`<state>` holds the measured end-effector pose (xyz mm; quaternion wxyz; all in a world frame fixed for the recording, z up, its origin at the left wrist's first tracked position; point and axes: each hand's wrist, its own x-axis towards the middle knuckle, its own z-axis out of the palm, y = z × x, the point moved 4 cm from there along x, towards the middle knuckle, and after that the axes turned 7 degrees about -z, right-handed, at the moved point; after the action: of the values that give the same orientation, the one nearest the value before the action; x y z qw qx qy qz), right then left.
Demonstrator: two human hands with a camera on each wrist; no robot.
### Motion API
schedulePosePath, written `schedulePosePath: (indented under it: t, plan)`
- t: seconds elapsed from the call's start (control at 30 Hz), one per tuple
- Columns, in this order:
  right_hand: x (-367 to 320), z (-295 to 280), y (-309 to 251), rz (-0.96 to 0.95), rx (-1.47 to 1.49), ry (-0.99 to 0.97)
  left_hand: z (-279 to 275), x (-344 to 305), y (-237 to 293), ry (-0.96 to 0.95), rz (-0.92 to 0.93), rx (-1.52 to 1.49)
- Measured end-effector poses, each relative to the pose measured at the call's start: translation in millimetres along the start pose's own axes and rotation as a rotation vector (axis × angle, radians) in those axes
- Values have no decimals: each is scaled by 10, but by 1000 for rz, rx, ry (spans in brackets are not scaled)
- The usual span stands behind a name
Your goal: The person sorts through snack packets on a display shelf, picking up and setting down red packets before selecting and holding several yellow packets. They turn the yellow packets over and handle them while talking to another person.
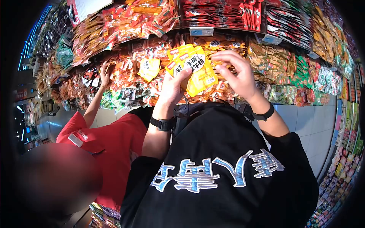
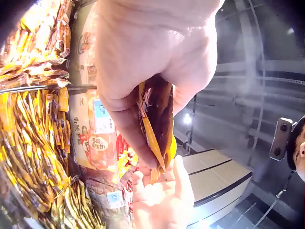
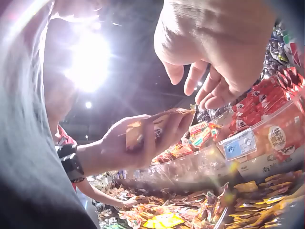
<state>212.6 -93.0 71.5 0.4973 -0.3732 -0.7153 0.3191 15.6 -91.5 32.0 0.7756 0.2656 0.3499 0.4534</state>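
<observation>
My left hand (image 1: 175,87) grips a few yellow snack packets (image 1: 201,78) with black lettering, thumb on their front, fanned out over the shelf. Seen in the left wrist view, the packets (image 2: 167,109) sit edge-on between thumb and fingers. Just right of them is my right hand (image 1: 243,78), raised with loosely bent fingers and nothing held. The right wrist view shows its fingertips hanging close above the packets' upper edge. Another yellow packet (image 1: 149,69) lies flat on the orange packets to the left.
Low bins of orange packets (image 1: 127,62) stretch across the front, with clear-walled trays of red packets (image 1: 224,15) behind. Price tags (image 1: 201,31) hang on the tray edges. At the left a person in a red shirt (image 1: 121,140) reaches a hand (image 1: 104,76) into the bins.
</observation>
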Motion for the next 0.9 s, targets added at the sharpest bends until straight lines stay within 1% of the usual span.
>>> schedulePosePath:
  t: [0.03,0.07,0.17,0.3,0.37,0.43,0.5,0.53,0.57,0.63,0.67,0.7,0.77,0.87,0.9]
  plan:
    - [-6,4,63,160,112,40,-1,7,-4,-23,-10,7]
    - [-21,42,175,202,170,51,3,14,-13,-46,-20,13]
    - [-40,122,272,438,421,-74,-11,31,-54,-70,-34,37]
    - [-5,6,318,401,407,13,-16,14,-35,-43,-14,62]
    - [-121,-258,484,449,293,54,-68,-17,-10,-7,-9,76]
    - [-420,-548,791,582,213,-16,-192,-52,-20,76,-5,71]
    - [-847,-647,1167,766,197,-165,-308,-77,-17,131,22,76]
    - [-1058,-650,1311,875,156,-246,-372,-77,-36,139,27,52]
    - [-1341,-628,1564,940,132,-328,-450,-90,-45,153,-9,76]
    - [-1940,-487,2076,1101,22,-395,-449,-130,-23,174,13,57]
    - [-2077,-411,2146,1193,-54,-435,-475,-136,-20,167,35,82]
    - [-2321,-322,2399,1221,-54,-445,-518,-146,-35,180,42,85]
    - [-2604,-214,2792,1209,-168,-409,-563,-191,-64,224,9,68]
    - [-2615,-81,3242,987,-692,-584,-637,-262,-127,284,-42,87]
    - [-2594,-61,3297,1047,-673,-485,-645,-287,-142,300,-58,99]
